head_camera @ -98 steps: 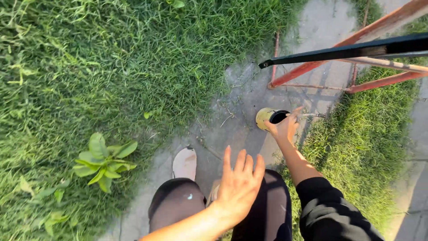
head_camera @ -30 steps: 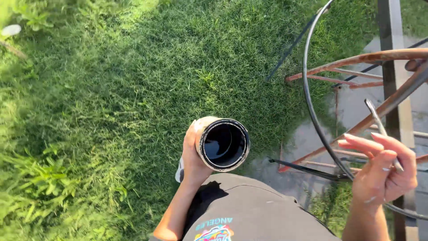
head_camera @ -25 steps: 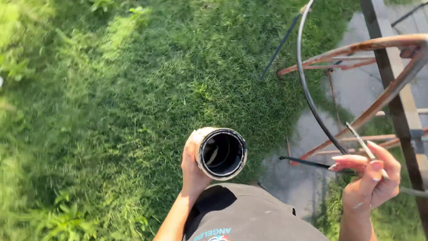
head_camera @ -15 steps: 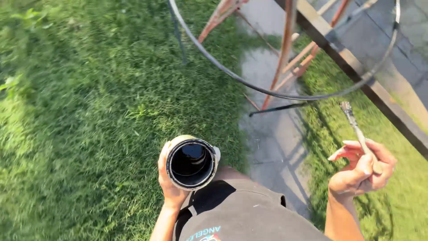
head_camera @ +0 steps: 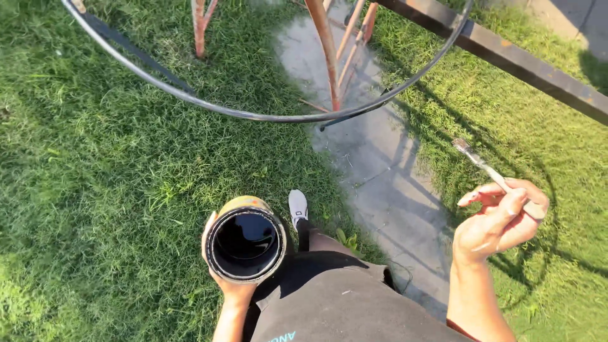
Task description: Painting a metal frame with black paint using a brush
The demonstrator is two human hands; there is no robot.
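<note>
Sunlit lawn [head_camera: 114,145] fills my view, with a pale concrete path [head_camera: 386,183] running up its middle. Overhead in the frame arcs a dark metal hoop [head_camera: 253,116], carried on rust-orange legs [head_camera: 324,54]; a dark flat rail [head_camera: 532,63] crosses the upper right corner.

My left hand [head_camera: 229,288] is wrapped around the open can [head_camera: 246,244] from below and behind, fingers fully closed on its wall. I hold it upright at waist level, mouth toward the camera, so the black liquid inside stays level and away from the rim.

My right hand [head_camera: 503,221] is off to the side above the grass, well apart from the can. Its thumb and fingers are pinched on the handle of a thin brush [head_camera: 482,166], remaining fingers loosely curled. The bristle end points up and away from my body, which keeps it clear of my dark clothing [head_camera: 342,304].

One pale shoe [head_camera: 297,207] stands at the grass edge just beside the can.
</note>
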